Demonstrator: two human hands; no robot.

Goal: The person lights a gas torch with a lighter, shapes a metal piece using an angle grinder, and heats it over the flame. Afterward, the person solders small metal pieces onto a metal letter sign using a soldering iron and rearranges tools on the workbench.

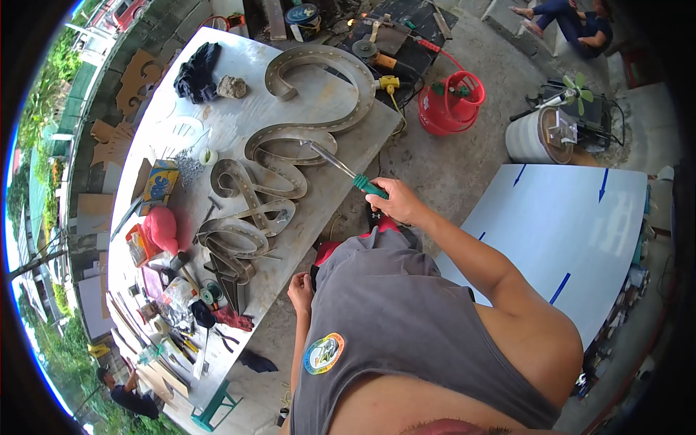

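Note:
My right hand (pixel 394 201) is closed round the green handle of a soldering iron (pixel 368 185). The iron's metal shaft points up and left, with its tip over a curled metal letter form (pixel 293 151) on the work table (pixel 341 170). More curved metal strips (pixel 250 232), dotted with small marks, lie joined below and left of it. At the table's front edge, my left hand (pixel 300 291) hangs with its fingers curled; what they hold, if anything, is too small to make out.
Tools, bottles and a dark cloth (pixel 197 72) lie along the table's far side. A red gas tank (pixel 451 105) stands on the floor beyond the table. Behind me on the right is a white panel (pixel 544 239). One person (pixel 580 29) sits at the top right, another (pixel 130 395) at the lower left.

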